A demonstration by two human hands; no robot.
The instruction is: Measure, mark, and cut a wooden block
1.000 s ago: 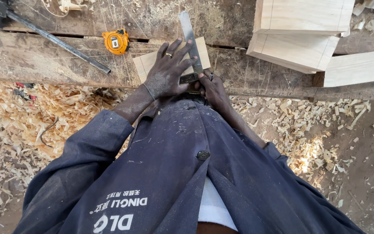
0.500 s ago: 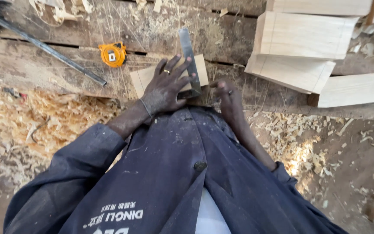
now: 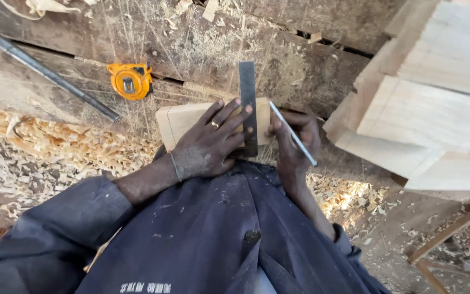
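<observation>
Your left hand (image 3: 208,144) lies flat with the fingers spread wide, pressing the small wooden block (image 3: 183,121) and the dark metal ruler (image 3: 247,90) on the table (image 3: 311,60). Just beside, your right hand (image 3: 295,139) has a closed grip on a thin pencil (image 3: 295,135) at the block's right end.

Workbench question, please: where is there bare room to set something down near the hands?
Bare workbench lies between the tape measure and the steel square. It is crowded at right by the stacked boards, and around the small block.
</observation>
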